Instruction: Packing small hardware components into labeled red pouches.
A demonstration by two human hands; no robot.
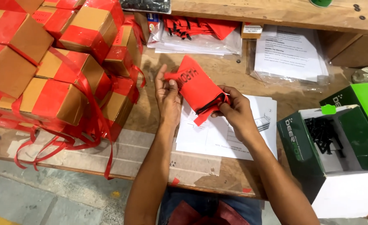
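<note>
Wooden workbench, red pouch pinched between left hand, right hand

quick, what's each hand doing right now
Left hand: closed, pinching the red pouch at its top corner.
Right hand: closed, gripping the pouch's black-edged opening.

Green box cut off right — screws inside blurred.

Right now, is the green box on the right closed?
No, the green box stands open, flap up, with black screws showing inside.
</note>
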